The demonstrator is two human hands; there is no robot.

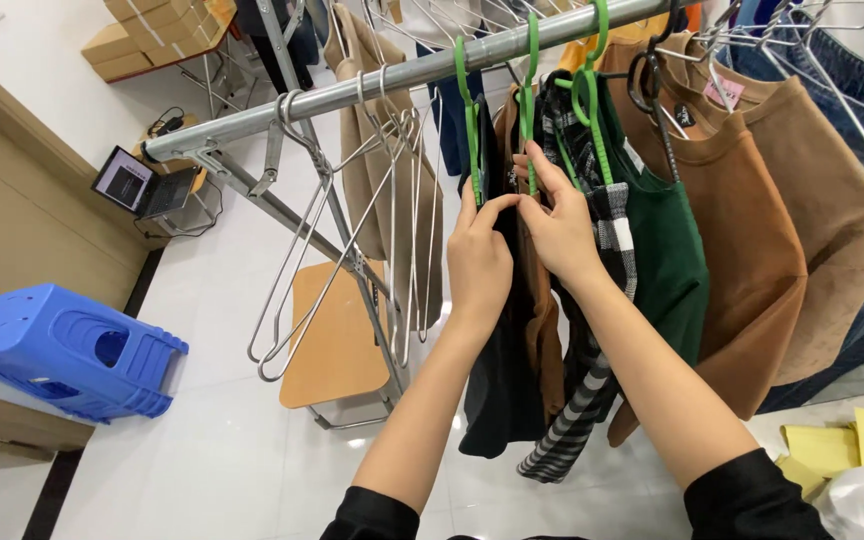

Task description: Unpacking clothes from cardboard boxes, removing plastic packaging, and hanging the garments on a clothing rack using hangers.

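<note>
L hand (479,262): centre frame, pinching black garment (500,380) edge to steady it.
R hand (559,228): beside L, fingers gripping brown garment (544,330) under green hanger (530,100).
Rail (392,82): upper frame, carries all.

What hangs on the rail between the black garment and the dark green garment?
In the head view, a brown garment and a black-and-white checked garment hang between the black garment and the dark green garment.

Rail (372,85) runs from 9 o'clock up toward 1 o'clock. Empty wire hangers (352,230) hang from it at centre-left. Garments on plastic hangers (529,90) hang at 12 o'clock; both hands, left hand (479,262) beside right hand (559,232), touch these. Sweaters (752,240) hang further at 2 o'clock. Stool (72,350) lies on floor at 8 o'clock; laptop (137,185) at 10 o'clock, chair (337,340) behind the hangers.
</note>
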